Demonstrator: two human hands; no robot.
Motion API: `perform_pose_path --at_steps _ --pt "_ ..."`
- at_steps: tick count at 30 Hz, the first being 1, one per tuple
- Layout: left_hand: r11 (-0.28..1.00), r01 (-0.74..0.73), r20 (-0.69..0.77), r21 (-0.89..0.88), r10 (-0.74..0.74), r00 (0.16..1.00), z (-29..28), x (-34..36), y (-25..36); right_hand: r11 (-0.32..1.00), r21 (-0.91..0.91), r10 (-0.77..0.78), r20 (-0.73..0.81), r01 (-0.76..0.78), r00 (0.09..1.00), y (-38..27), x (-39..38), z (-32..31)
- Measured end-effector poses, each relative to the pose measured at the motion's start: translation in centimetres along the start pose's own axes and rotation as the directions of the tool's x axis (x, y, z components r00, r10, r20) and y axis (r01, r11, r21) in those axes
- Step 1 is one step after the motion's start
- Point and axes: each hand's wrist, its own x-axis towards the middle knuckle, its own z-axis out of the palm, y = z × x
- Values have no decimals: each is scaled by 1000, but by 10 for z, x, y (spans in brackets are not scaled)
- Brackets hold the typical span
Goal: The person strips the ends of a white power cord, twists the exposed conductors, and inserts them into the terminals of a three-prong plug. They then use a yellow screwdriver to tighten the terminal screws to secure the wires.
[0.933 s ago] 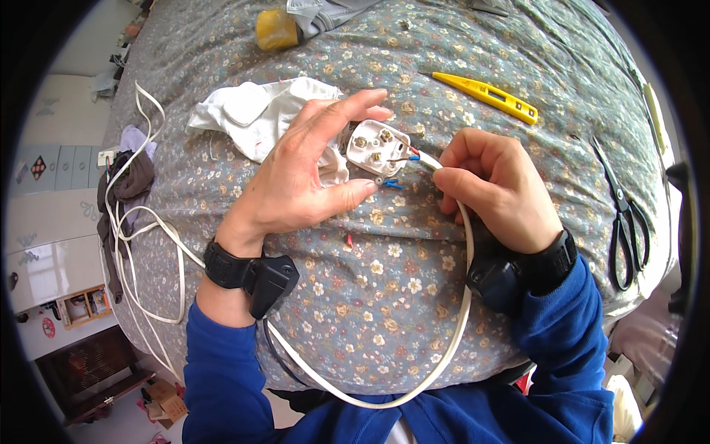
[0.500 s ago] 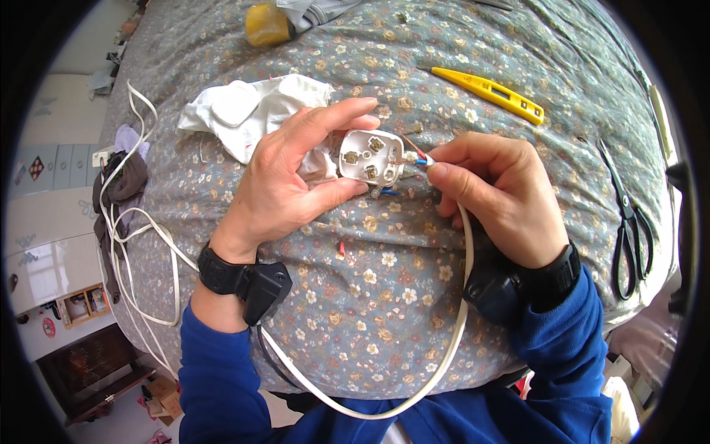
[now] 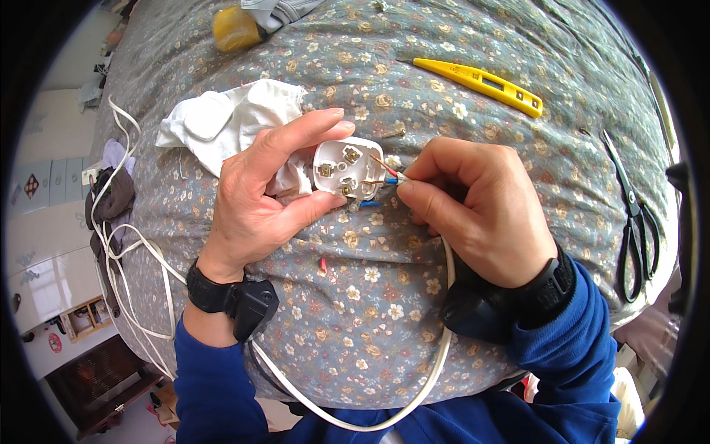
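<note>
An opened white plug housing with brass terminals inside sits between the thumb and fingers of my left hand, its inner side facing up. Right of it, my right hand pinches the end of a white cable. A red wire and a blue wire stick out past those fingertips toward the housing, their ends stripped to copper. They reach over its right edge; whether they touch a terminal I cannot tell. Something blue shows just below the housing, partly hidden.
A flowered cover lies beneath everything. White cloth is crumpled behind my left hand. A yellow tester pen lies at the far right, black scissors at the right edge. A small red scrap is nearer me. White cord loops at left.
Both hands and the housing appear further left, as does much of the scene. My right hand has turned slightly, and the bare wire ends now show more plainly over the housing's edge.
</note>
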Motion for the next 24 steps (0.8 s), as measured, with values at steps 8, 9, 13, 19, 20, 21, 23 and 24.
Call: perform_pose_path --at_steps 8,9,13,19,20,21,23,24 --pt "1000 11 -123 16 -9 992 8 -2 1 993 -12 -118 -74 117 990 6 1 5" --pt "1000 15 -120 14 -13 993 9 -2 1 994 -20 -110 -71 109 991 6 1 5" --pt "999 16 -114 43 -11 993 6 -2 2 997 -31 -78 -42 76 996 4 3 5" --pt "996 2 1 88 -2 1000 -2 -3 1 997 -59 -44 0 43 999 4 4 5" --pt "996 2 2 89 -2 1000 -2 -3 1 997 -46 -59 -1 59 998 4 4 5" --pt "996 3 3 91 -3 1000 -2 -3 1 997 -64 -47 1 47 999 5 4 5" --pt "995 6 7 104 -7 1000 -2 -2 2 998 -49 -50 -1 50 999 5 5 6" --pt "993 7 11 116 -9 1000 -2 -2 2 997 -67 -42 1 42 999 5 5 6"
